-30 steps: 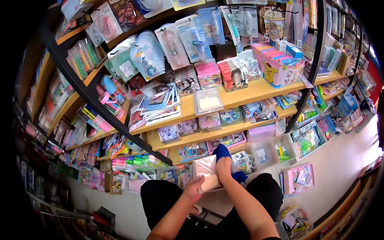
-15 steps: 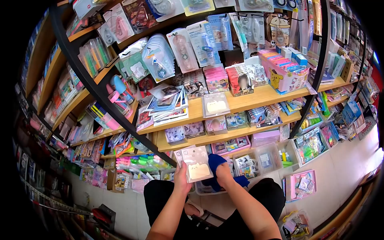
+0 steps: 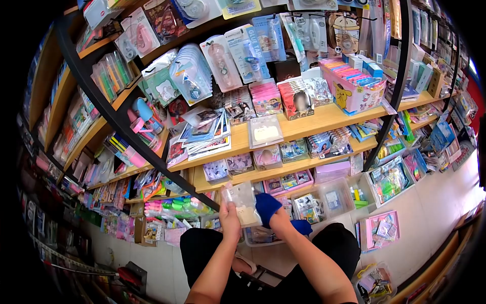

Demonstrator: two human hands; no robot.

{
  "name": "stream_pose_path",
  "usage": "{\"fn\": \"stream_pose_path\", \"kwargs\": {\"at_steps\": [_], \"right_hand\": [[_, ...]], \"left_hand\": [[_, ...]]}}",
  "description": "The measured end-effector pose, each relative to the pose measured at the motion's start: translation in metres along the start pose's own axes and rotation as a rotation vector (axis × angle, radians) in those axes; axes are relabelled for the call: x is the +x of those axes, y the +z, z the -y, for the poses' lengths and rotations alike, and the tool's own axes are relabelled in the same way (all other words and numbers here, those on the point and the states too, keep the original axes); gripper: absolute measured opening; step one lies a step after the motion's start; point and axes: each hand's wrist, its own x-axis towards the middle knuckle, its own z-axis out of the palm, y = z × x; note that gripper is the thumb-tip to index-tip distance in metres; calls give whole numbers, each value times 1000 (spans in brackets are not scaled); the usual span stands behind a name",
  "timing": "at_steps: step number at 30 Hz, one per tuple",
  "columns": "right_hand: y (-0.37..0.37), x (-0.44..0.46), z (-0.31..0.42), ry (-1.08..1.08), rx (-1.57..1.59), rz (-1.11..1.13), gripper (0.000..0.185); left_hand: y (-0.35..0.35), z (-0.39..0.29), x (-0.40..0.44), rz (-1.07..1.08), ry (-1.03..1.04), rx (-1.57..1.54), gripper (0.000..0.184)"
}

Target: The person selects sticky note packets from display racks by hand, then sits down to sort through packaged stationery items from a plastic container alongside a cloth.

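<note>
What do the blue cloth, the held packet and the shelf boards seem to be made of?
Blue cloth: matte fabric, judging by its soft folds and lack of shine; fibre unclear.
Packet: probably smooth, glossy plastic, at least outside, given the pale sheen across its face.
Shelf boards: wood or wood-look laminate, satin, from the even tan colour; which is unclear.

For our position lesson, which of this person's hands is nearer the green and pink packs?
Left. The left hand, on the clear package, is just right of the packs; the right hand, in blue cloth, is farther right, at the package's other side.
</note>
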Motion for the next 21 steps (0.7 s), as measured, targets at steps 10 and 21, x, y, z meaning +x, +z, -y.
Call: {"fn": "stream_pose_path", "kwargs": {"at_steps": [10,21], "right_hand": [[-4,5,-48,3,-349,-122,25],[25,-34,-45,-125,-538,229,31]], "left_hand": [[36,29,-51,272,-213,-12,29],[-20,110,23,518,-134,-719,36]]}}
